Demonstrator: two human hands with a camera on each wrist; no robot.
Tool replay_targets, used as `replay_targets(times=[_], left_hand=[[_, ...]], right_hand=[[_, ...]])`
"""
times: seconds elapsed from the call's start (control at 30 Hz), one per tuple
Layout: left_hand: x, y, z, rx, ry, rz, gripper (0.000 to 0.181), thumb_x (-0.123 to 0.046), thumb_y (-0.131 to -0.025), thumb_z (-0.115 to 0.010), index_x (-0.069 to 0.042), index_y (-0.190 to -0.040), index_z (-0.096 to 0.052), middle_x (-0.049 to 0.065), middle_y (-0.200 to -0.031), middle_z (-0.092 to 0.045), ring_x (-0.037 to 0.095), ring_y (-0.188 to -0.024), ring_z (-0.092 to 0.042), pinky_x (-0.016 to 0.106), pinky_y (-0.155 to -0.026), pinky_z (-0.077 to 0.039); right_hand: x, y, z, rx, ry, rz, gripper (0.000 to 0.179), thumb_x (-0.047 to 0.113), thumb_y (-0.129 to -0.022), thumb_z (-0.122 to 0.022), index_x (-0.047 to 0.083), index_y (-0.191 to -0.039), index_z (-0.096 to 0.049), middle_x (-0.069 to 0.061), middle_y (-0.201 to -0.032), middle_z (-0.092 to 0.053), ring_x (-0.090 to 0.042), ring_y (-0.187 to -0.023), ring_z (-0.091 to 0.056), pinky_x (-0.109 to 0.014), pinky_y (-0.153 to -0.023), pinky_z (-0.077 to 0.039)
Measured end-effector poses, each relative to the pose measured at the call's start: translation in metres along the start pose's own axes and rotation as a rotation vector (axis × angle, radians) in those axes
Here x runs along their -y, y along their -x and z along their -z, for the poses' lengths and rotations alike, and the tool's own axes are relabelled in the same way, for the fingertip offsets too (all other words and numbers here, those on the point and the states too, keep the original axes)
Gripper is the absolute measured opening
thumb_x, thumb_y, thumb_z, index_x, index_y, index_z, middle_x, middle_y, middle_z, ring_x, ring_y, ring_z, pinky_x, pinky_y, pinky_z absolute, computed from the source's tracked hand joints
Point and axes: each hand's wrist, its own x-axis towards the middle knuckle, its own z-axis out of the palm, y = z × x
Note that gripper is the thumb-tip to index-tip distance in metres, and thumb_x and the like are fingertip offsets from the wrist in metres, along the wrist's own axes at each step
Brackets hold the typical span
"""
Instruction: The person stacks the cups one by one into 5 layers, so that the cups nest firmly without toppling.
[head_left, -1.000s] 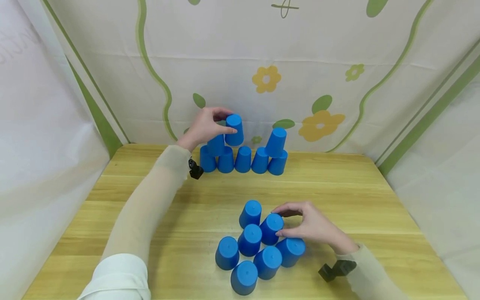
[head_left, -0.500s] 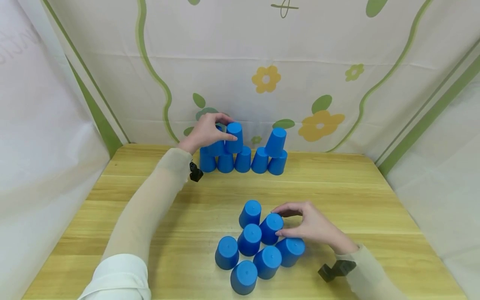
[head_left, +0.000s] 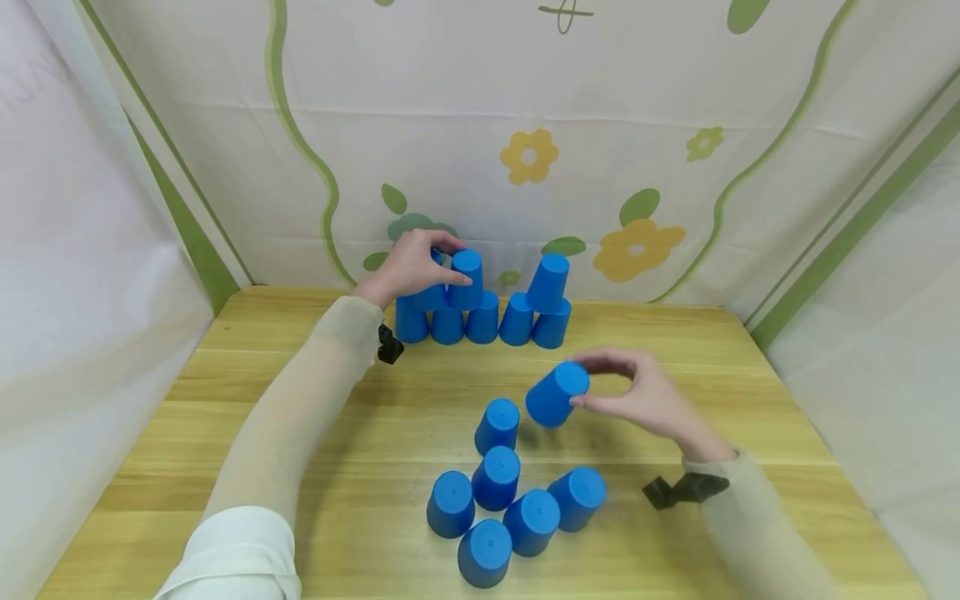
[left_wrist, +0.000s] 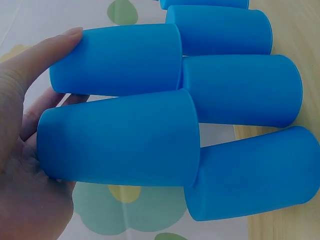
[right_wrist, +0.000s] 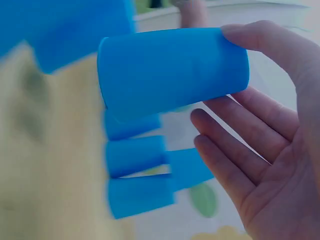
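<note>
At the back, upside-down blue cups stand in a row, with the row's middle cup (head_left: 482, 318) under the edge of a second-level cup (head_left: 467, 287). My left hand (head_left: 412, 265) pinches that second-level cup between thumb and fingers; its wide rim meets the bottom row in the left wrist view. Beside it, partly behind my hand, is another second-level cup (left_wrist: 120, 140). My right hand (head_left: 648, 398) holds a tilted blue cup (head_left: 555, 396) above the table, thumb on one side and fingers on the other, as the right wrist view (right_wrist: 175, 70) also shows.
Several more upside-down cups, including a front cup (head_left: 485, 554), stand loosely grouped on the wooden table (head_left: 360, 500). A second-level cup (head_left: 548, 283) sits at the row's right end. A patterned cloth (head_left: 420, 108) hangs behind the table.
My left hand has lowered its cup onto the bottom row. My right hand has lifted a cup out of the front group and moved it up and toward the back.
</note>
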Motion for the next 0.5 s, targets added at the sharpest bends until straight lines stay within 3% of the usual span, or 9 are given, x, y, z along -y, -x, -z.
replay_targets(times=[0.17,0.27,0.4,0.5], left_hand=[[-0.001,-0.001,-0.001,0.012,-0.01,-0.003,0.055,-0.032,-0.086,-0.085,-0.011,-0.133,-0.066,0.006,-0.124,-0.066,0.029,-0.118,-0.057,0.046,-0.098,-0.048],[-0.001,-0.001,-0.002,0.02,-0.013,-0.002,0.055,-0.032,-0.086,-0.084,-0.011,-0.134,-0.066,0.006,-0.124,-0.066,0.03,-0.119,-0.057,0.045,-0.098,-0.048],[-0.002,0.0,-0.002,0.02,-0.011,-0.003,0.055,-0.032,-0.087,-0.084,-0.011,-0.134,-0.066,0.006,-0.123,-0.066,0.026,-0.115,-0.058,0.044,-0.097,-0.049],[-0.002,0.0,-0.001,0.017,-0.01,-0.004,0.055,-0.033,-0.087,-0.084,-0.011,-0.134,-0.067,0.005,-0.123,-0.067,0.024,-0.113,-0.059,0.043,-0.096,-0.05]], right_hand=[[0.017,-0.032,0.025,-0.128,0.009,0.141,0.045,-0.002,-0.081,-0.084,0.006,-0.123,-0.071,-0.004,-0.116,-0.072,-0.018,-0.106,-0.066,-0.028,-0.096,-0.051],[0.03,-0.053,0.037,-0.162,0.001,0.205,0.045,-0.006,-0.08,-0.083,0.003,-0.122,-0.07,-0.008,-0.116,-0.071,-0.018,-0.106,-0.066,-0.029,-0.096,-0.051],[0.044,-0.078,0.052,-0.191,-0.005,0.22,0.043,-0.003,-0.083,-0.082,0.002,-0.124,-0.069,-0.009,-0.118,-0.069,-0.02,-0.108,-0.064,-0.032,-0.099,-0.049],[0.05,-0.097,0.059,-0.222,0.012,0.18,0.041,0.006,-0.086,-0.082,0.004,-0.125,-0.069,-0.008,-0.119,-0.069,-0.02,-0.111,-0.063,-0.032,-0.1,-0.048]])
